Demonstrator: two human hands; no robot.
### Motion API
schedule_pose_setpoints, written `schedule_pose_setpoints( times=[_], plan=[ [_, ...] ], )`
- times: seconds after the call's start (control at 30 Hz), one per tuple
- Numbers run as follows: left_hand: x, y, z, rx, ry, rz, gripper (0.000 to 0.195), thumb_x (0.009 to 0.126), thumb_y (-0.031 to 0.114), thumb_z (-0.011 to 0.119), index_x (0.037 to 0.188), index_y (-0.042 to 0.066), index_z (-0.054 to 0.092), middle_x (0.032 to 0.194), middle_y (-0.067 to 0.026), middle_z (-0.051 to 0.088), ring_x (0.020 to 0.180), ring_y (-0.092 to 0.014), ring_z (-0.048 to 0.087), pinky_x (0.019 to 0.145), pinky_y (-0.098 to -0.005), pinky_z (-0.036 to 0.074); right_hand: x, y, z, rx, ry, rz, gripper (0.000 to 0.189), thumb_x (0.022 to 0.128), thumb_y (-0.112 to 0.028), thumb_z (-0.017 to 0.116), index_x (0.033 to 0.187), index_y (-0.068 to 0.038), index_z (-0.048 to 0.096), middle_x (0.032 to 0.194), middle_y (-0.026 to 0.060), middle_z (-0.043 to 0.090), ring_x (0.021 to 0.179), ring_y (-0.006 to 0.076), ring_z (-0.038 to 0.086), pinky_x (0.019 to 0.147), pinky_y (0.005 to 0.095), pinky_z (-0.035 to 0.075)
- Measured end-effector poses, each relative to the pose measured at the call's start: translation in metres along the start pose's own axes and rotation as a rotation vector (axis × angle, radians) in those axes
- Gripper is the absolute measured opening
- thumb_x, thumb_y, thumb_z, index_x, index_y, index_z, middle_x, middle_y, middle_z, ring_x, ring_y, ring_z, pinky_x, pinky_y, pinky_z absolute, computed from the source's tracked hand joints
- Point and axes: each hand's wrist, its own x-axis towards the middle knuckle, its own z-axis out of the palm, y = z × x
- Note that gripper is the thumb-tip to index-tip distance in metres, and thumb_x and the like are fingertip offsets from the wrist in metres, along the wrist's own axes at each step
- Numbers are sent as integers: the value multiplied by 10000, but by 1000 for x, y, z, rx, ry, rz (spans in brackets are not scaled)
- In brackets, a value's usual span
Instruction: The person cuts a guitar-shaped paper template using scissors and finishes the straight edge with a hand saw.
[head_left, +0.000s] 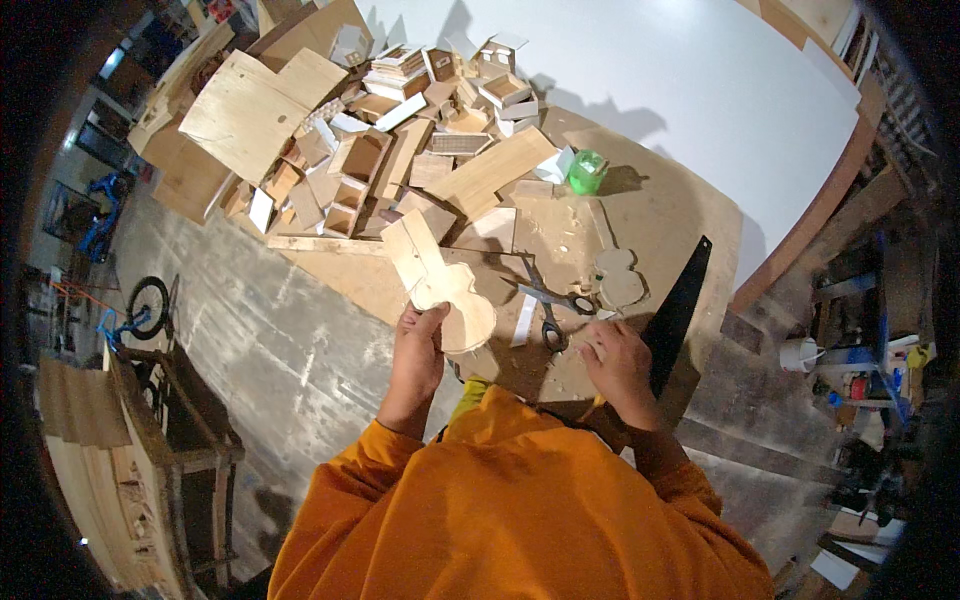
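Note:
My left hand (420, 352) grips the lower left edge of a thin plywood cutout (459, 300) with a lobed body and a straight neck, thumb on its upper face. Loosely curled over the worktable, my right hand (621, 369) is blurred; whether it holds something small cannot be told. Just beyond its fingers lie scissors (551, 294) with black handles and parted blades. To its right is a dark handsaw blade (681, 311), its lower end passing behind the hand. A second lobed cutout (621, 276) rests flat past the scissors. A white strip (524, 319) lies left of the scissors.
Wooden offcuts (491, 172), small boxes (352, 169) and model houses (499, 54) crowd the far left of the worktable (660, 202). A green plastic container (587, 172) stands beyond the cutouts. A large white board (712, 97) spans the far right. A wooden frame (172, 457) stands left.

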Motion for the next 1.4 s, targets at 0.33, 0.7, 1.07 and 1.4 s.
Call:
schedule_pose_setpoints(
  times=[0.33,0.7,1.07,1.4],
  plan=[
    [0,-14,6,88,-121,-9,263,823,-6,523,1084,-2,558,994,-47,624,864,-104,568,752,-236,434,-5,-5,0,-36,3,2,340,757,-176,683,998,30,561,936,184,532,893,354,542,765,420,444],
    [-15,-15,17,56,-179,-74,311,804,-23,569,1114,-5,557,1042,-89,634,904,-168,618,813,-299,489,33,-4,23,-108,-83,60,587,658,-146,756,1154,41,502,1024,220,522,993,386,526,858,438,442],
    [-12,-8,-5,105,-183,-107,259,797,-34,617,1055,-6,617,1013,-92,656,920,-169,623,823,-306,494,60,40,18,256,-438,169,488,693,-98,640,1159,5,535,818,108,630,668,215,607,646,315,494],
    [-16,-1,10,174,-191,-72,281,804,-18,612,1084,-1,599,1014,-75,657,896,-144,624,825,-287,491,15,-2,-20,354,-436,-29,411,697,-162,776,1018,-37,552,809,-6,564,686,67,498,546,229,405]
  ],
)
